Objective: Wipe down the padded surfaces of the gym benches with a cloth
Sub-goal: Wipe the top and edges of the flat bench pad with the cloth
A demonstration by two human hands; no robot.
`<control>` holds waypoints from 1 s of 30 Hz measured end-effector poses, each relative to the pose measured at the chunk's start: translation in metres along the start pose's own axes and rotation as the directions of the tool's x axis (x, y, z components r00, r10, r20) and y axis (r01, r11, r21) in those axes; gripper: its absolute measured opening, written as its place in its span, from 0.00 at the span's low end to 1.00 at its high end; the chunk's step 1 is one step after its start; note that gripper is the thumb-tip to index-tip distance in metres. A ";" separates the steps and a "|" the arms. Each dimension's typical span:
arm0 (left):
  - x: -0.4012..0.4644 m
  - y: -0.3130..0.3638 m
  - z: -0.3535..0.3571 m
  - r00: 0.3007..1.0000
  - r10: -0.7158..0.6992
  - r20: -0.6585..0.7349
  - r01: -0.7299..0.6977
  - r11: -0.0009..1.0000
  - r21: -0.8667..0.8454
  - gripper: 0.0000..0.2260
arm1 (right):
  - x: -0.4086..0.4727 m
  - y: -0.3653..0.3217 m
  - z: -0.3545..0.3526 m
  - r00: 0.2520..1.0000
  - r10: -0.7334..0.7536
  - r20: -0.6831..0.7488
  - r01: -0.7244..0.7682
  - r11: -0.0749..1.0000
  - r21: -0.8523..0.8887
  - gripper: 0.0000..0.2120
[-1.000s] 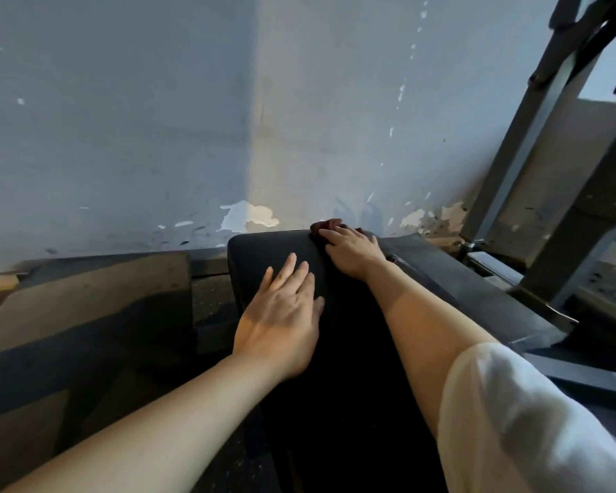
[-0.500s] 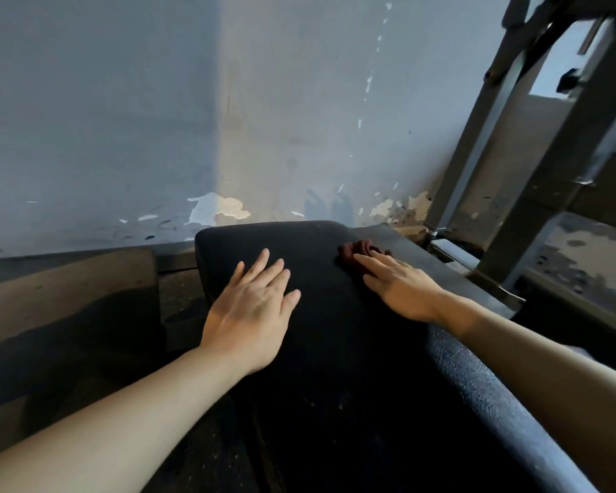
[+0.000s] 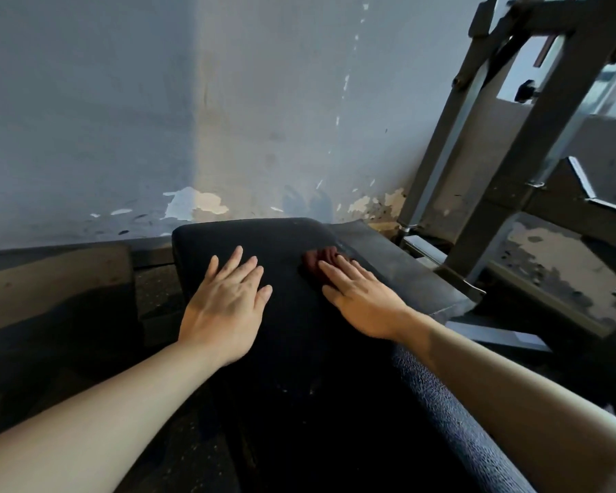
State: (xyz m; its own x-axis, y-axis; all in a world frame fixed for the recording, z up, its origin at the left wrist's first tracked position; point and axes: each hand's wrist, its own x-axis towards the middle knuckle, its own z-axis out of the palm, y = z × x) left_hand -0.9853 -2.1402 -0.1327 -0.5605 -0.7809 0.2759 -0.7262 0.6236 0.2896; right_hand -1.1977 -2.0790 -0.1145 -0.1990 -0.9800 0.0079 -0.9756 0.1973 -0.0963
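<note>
A black padded bench (image 3: 281,243) runs from the bottom of the view up to the wall. My left hand (image 3: 224,300) lies flat on the pad's left half, fingers straight and spread. My right hand (image 3: 360,297) presses flat on a dark red cloth (image 3: 315,259) near the pad's right edge; only the cloth's far end shows beyond my fingertips. A second, greyer pad (image 3: 399,272) lies right next to the bench on the right.
A peeling grey-blue wall (image 3: 228,119) stands just beyond the bench end. A dark metal rack frame (image 3: 512,137) rises at the right. Low dark platforms (image 3: 50,279) sit to the left of the bench.
My right hand has slid the cloth from the far end of the pad back toward me and to the right. My left hand has stayed flat on the pad.
</note>
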 end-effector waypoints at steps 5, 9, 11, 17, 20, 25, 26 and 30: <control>0.002 0.002 0.000 0.999 -0.043 -0.016 0.042 0.998 -0.052 0.23 | 0.074 -0.008 -0.006 0.976 0.216 0.000 -0.216 0.976 0.034 0.25; 0.001 -0.001 0.000 0.999 -0.039 -0.029 0.038 0.999 -0.039 0.23 | 0.052 -0.028 -0.002 0.999 0.017 -0.049 -0.018 0.999 -0.030 0.26; 0.001 -0.002 0.001 0.999 -0.033 -0.033 0.032 0.999 -0.033 0.23 | 0.030 -0.015 -0.002 0.998 -0.032 -0.057 0.028 0.997 -0.070 0.26; 0.003 -0.001 0.002 0.999 -0.042 -0.028 0.041 0.998 -0.055 0.23 | 0.078 -0.001 -0.010 0.991 0.131 -0.006 -0.131 0.991 -0.002 0.23; 0.001 0.000 0.001 0.999 -0.043 -0.029 0.042 0.998 -0.036 0.23 | 0.045 -0.007 -0.008 0.998 0.008 -0.063 -0.009 1.000 -0.015 0.23; 0.001 0.000 0.000 1.000 -0.023 -0.019 0.023 1.000 0.020 0.24 | 0.028 0.004 -0.011 0.999 0.006 -0.038 -0.008 0.998 -0.069 0.24; 0.001 0.001 0.000 1.000 -0.024 -0.017 0.024 1.000 0.007 0.24 | 0.043 -0.001 -0.013 0.999 0.038 -0.013 -0.039 0.998 -0.055 0.23; 0.002 0.001 0.000 0.999 -0.048 -0.022 0.047 0.997 -0.064 0.24 | 0.084 -0.020 -0.006 0.998 0.064 0.007 -0.064 0.998 -0.002 0.23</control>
State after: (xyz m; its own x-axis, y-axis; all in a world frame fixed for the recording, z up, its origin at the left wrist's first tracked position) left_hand -0.9872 -2.1410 -0.1317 -0.5159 -0.8090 0.2818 -0.7247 0.5876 0.3599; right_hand -1.1954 -2.1653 -0.1058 -0.2608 -0.9654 -0.0052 -0.9609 0.2601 -0.0947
